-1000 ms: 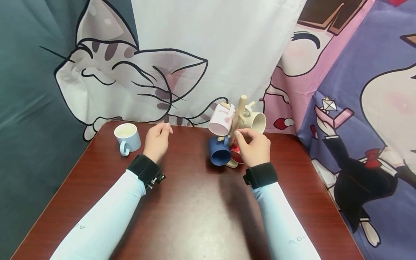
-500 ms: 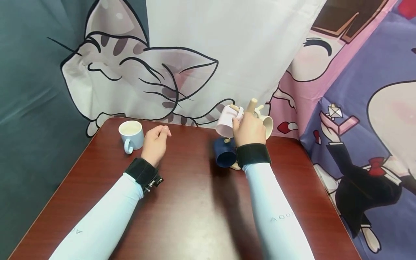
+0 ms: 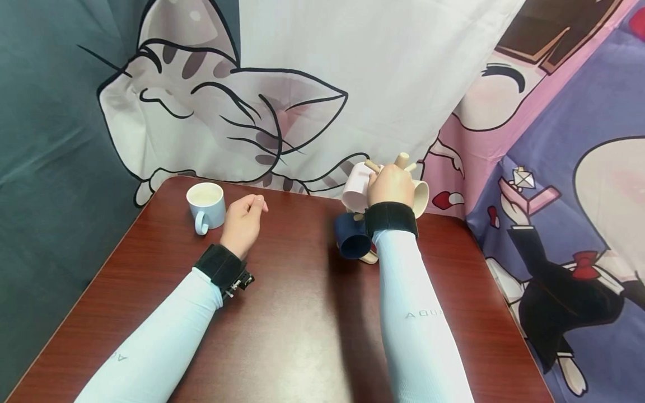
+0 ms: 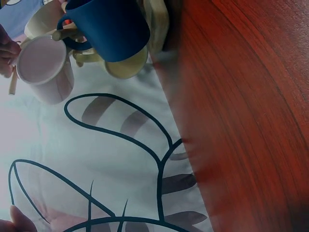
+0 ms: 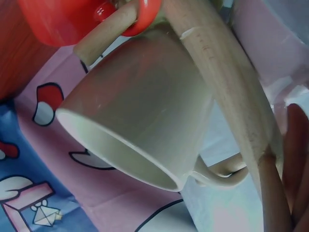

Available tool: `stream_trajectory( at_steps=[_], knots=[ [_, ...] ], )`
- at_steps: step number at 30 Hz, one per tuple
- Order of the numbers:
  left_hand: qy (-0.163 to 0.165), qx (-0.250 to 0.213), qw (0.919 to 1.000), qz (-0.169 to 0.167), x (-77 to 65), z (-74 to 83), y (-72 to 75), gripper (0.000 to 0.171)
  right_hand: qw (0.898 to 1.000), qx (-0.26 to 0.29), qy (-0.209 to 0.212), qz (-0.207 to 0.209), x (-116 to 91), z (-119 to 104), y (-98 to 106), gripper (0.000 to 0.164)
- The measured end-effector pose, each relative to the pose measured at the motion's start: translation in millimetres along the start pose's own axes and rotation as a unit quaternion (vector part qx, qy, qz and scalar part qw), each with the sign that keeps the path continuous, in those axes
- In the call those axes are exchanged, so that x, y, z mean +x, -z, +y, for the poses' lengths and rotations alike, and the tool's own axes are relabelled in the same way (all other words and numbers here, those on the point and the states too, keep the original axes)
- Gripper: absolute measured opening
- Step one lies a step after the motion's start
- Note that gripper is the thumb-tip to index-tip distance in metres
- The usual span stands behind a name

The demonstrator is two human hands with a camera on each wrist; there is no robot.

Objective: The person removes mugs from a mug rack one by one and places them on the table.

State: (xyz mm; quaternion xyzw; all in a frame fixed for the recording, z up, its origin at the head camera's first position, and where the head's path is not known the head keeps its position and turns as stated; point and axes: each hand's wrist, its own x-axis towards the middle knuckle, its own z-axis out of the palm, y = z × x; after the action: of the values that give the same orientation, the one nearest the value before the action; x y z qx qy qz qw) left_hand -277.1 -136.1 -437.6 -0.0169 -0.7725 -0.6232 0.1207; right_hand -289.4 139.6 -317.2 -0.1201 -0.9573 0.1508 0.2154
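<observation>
A wooden mug tree stands near the table's back edge, hung with several mugs. My right hand is at its upper part, fingers curled at the handle of the pale pink mug. In the left wrist view, those fingertips pinch that handle beside the peg; the pink mug still hangs at the tree. A cream mug hangs on the other side of the post. My left hand hovers over the table, loosely curled and holding nothing, right of a light blue mug.
Below the pink mug hangs a dark blue mug. A red mug is on a lower peg, and a yellowish mug shows behind the blue one. A printed cloth hangs behind the brown table.
My right hand has moved from in front of the tree up and inward to the pink mug's handle. The left hand has hardly moved. The head view has shifted slightly.
</observation>
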Motion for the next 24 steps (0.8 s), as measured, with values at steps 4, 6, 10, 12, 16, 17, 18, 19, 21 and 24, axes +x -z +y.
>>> stream_trajectory(
  at_steps=[4,6,10,12,16,17,18,19,21,24],
  knots=[
    [0.004,-0.005,1.0000,0.000,-0.5,-1.6,2.0,0.037,0.998,-0.028,-0.045,-0.046,12.7,-3.3,2.0,0.042],
    [0.006,-0.007,1.0000,0.000,-0.7,-2.4,2.8,0.037,0.998,-0.028,-0.049,-0.042,12.6,-3.6,1.9,0.041],
    [0.006,-0.010,0.9999,0.001,-1.3,-4.4,4.4,0.037,0.999,-0.014,-0.042,-0.023,7.4,-5.8,-0.8,0.041],
    [0.006,-0.010,0.9999,0.002,-1.0,-5.8,5.2,0.038,0.999,-0.004,-0.033,-0.014,5.2,-7.2,-2.4,0.041],
    [0.008,-0.007,0.9999,0.003,-0.8,-8.6,7.6,0.038,1.000,0.008,-0.018,0.003,2.9,-8.6,-5.7,0.042],
    [0.008,-0.006,0.9999,0.003,-0.7,-9.4,8.3,0.038,1.000,0.011,-0.016,0.006,2.7,-8.4,-6.6,0.042],
    [0.009,-0.005,0.9999,0.003,-0.7,-10.0,9.1,0.038,1.000,0.013,-0.013,0.009,2.6,-8.3,-7.3,0.042],
    [0.010,-0.004,0.9999,0.003,-0.9,-10.5,10.0,0.038,1.000,0.017,-0.010,0.010,2.3,-8.2,-7.9,0.042],
    [0.013,-0.003,0.9999,0.000,-1.0,-11.3,11.3,0.038,1.000,0.024,-0.003,0.012,1.4,-7.8,-8.5,0.041],
    [0.017,-0.006,0.9998,-0.006,-1.5,-11.3,13.0,0.038,0.999,0.037,0.008,0.018,-1.1,-7.1,-8.5,0.038]
  ],
)
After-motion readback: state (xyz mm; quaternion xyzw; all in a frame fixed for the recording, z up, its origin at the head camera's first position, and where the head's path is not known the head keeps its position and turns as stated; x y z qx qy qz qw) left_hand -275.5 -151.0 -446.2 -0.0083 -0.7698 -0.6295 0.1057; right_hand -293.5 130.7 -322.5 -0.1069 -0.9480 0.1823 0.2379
